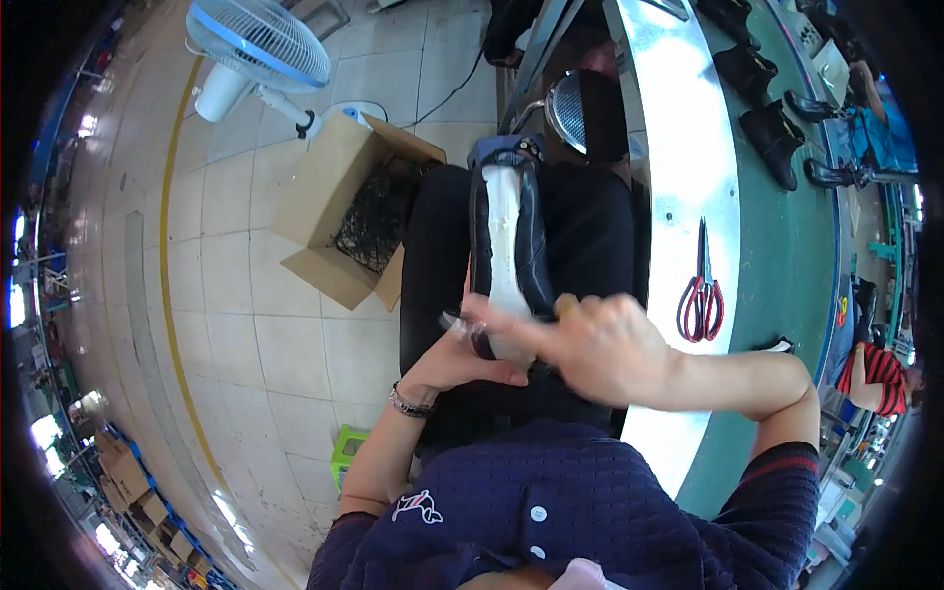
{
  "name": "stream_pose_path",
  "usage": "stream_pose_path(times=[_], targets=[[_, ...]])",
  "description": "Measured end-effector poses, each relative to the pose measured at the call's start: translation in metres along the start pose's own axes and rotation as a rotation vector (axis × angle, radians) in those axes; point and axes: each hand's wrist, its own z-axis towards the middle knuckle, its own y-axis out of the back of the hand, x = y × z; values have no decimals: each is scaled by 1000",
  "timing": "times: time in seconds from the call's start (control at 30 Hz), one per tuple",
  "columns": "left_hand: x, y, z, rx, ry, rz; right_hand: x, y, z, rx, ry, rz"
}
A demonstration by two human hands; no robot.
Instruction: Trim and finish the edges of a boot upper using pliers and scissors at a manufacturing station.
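A black shoe upper on a last (504,236) lies bottom up along my lap, its pale insole showing between the black folded-in edges. My left hand (460,362) is closed around its near end, thumb across the pale bottom. Over that same end is my right hand (605,344), blurred by motion, with its index finger stretched left and the other fingers curled. A small yellowish-brown bit shows at the curled fingers, too smeared to name. By the left fingers there is a small shiny sliver (453,323), perhaps a blade; what bears it is hidden.
Red-handled scissors (701,300) lie on the metal bench edge (678,147) to my right. Beyond it, black shoes (772,138) stand on a green belt (762,256). To the left are a cardboard box (320,202) of black scraps, a fan (258,49) and a green stool (347,450). Co-workers are at far right.
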Motion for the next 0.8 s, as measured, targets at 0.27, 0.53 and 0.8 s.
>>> stream_pose_path(times=[0.27, 0.53, 0.8], targets=[[-73, -5, 52, -198, 211, -460, -65, -31, -17, -493, -478, 417], [-90, -29, 41, -155, 20, 53, -154, -99, -77, -398, -1281, 247], [-53, -32, 50, -148, -343, 430, -139, -118, -94, -603, -877, 359]])
